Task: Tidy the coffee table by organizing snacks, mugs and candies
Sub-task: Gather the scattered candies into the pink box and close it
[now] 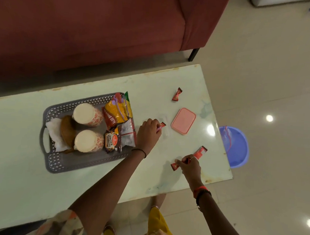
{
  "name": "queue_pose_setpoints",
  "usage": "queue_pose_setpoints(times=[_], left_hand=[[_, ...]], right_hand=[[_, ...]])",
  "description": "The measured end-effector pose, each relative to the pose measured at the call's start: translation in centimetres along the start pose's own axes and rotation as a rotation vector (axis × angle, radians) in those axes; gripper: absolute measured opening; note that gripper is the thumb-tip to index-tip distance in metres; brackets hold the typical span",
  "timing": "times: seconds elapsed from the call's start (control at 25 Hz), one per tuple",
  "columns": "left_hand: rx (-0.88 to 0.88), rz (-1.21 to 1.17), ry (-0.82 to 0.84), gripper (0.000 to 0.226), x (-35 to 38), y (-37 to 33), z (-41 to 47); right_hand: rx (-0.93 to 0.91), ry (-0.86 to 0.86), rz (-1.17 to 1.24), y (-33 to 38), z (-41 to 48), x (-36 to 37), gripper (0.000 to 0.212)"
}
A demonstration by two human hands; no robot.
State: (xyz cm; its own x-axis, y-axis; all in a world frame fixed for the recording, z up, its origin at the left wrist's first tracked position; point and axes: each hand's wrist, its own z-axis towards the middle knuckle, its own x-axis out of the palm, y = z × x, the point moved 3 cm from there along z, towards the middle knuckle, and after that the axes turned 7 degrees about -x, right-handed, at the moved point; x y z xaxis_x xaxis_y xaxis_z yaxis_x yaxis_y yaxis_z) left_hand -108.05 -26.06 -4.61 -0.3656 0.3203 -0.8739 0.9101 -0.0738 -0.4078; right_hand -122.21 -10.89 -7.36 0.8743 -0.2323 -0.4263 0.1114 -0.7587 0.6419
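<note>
Head view: pink lid point(183, 121) beside candies point(177, 94).

Glossy beige tile floor point(278, 70) with bright ceiling-light glare spots, maroon sofa point(83, 32) on a black leg along the top, pale green coffee table point(22, 164) in front, blue tub point(238, 148) on the floor beside it

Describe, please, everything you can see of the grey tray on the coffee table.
The grey tray looks like plastic: rectangular with rounded corners, perforated walls and a cut-out handle at its left end. It lies flat on the pale coffee table. Inside are two floral mugs, a brown object on white cloth, and snack packets crowding its right side. The left hand is beside its right edge; contact is unclear.
</note>
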Motion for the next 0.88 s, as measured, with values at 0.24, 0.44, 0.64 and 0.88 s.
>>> queue_pose_setpoints(times=[0.24, 0.44, 0.64, 0.88], left_hand=[[-0.118, -0.192, 0.009, 0.022, 0.1, -0.6, 1.0], [-0.229, -0.313, -0.048, 0.019, -0.8, -0.1, -1.9], [-0.313, -0.4, -0.052, 0.021, -0.7, -0.2, -3.8], [-0.351, -0.464, -0.044, 0.025, -0.8, 0.0, -3.9]], right_hand=[[-0.026, 0.041, 0.259, 3.7, 1.0, -1.6, 0.02], [-0.159, 0.037, 0.165, 8.7, 3.1, 0.1, 0.017], [-0.43, 0.141, -0.182, 12.4, 5.3, 3.7, 0.011], [-0.65, 0.305, -0.532, 13.6, 6.4, 5.1, 0.034]])
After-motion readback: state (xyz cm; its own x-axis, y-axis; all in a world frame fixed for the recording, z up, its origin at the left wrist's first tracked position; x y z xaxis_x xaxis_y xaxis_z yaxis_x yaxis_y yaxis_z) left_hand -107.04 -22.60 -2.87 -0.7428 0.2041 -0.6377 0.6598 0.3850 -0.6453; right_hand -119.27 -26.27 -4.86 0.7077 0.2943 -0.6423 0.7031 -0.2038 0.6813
